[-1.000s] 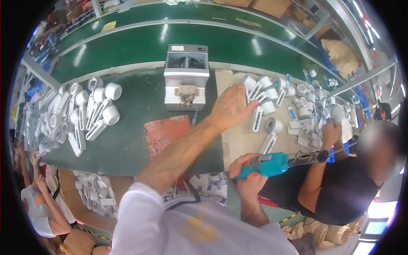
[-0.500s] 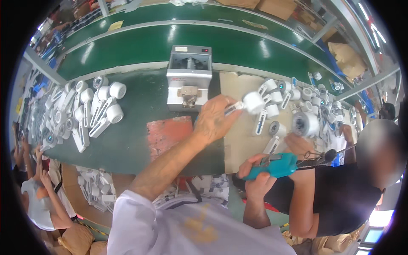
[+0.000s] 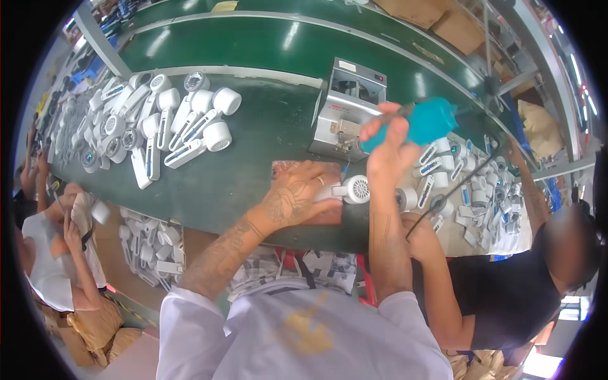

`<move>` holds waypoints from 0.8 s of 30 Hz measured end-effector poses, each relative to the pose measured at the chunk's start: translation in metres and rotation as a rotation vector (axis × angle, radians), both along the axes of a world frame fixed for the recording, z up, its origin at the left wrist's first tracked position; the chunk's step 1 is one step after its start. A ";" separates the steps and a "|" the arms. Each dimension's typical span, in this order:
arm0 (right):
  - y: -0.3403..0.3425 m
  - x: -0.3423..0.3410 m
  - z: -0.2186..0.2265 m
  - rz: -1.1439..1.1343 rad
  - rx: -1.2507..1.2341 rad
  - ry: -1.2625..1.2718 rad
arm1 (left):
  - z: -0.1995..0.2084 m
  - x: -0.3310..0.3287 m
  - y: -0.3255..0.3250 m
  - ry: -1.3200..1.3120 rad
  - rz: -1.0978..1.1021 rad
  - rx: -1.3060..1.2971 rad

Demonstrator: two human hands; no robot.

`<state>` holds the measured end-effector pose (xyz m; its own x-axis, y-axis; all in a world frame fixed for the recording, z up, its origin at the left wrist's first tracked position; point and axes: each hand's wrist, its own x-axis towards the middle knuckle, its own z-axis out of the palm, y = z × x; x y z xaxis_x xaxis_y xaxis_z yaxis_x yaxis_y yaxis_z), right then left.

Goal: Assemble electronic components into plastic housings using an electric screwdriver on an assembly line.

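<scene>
My left hand point(image 3: 296, 197) is closed around the handle of a white handheld fan point(image 3: 356, 189). The fan lies low over a worn red mat point(image 3: 322, 221), its round grille facing up, and my palm covers most of the handle. Raised to the right, my right hand point(image 3: 391, 144) wraps its fingers round a teal electric screwdriver point(image 3: 432, 121), which is slightly blurred. Just behind the mat stands a grey screw feeder point(image 3: 347, 114), close to the left of the screwdriver.
Many white fans point(image 3: 212, 136) lie piled on the bench's left, and more fans point(image 3: 453, 161) on cardboard at the right. A dark cord crosses the right side, near a co-worker's arm point(image 3: 437, 285). Below the bench sits a carton of fan parts point(image 3: 152, 253). A green conveyor point(image 3: 253, 47) runs behind.
My left hand has brought a fan from the right-hand pile to the red mat. My right hand has lifted the screwdriver up and forward, beside the feeder. The view has turned right.
</scene>
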<state>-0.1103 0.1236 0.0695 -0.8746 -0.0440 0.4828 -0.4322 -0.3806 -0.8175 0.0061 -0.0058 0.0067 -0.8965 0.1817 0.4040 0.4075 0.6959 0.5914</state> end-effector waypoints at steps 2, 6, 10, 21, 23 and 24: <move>-0.013 -0.010 -0.001 -0.051 0.103 0.017 | -0.006 -0.002 -0.005 0.061 -0.023 0.020; -0.023 -0.020 -0.019 0.009 0.090 0.066 | -0.006 -0.006 -0.007 0.039 0.032 -0.004; -0.019 -0.024 -0.030 -0.011 0.201 0.109 | -0.010 -0.005 -0.007 -0.062 0.027 -0.008; 0.004 0.029 -0.013 0.081 0.132 -0.107 | -0.015 -0.005 -0.005 0.051 0.094 -0.038; 0.006 0.032 -0.015 0.103 0.137 -0.102 | -0.014 -0.005 -0.006 0.045 0.084 -0.030; 0.007 0.032 -0.016 0.123 0.142 -0.080 | -0.013 -0.005 -0.007 -0.032 0.055 -0.018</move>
<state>-0.0782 0.1310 0.0532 -0.8939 -0.2154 0.3931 -0.3209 -0.3049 -0.8967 0.0012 -0.0125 -0.0061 -0.9178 0.1385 0.3721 0.3493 0.7273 0.5908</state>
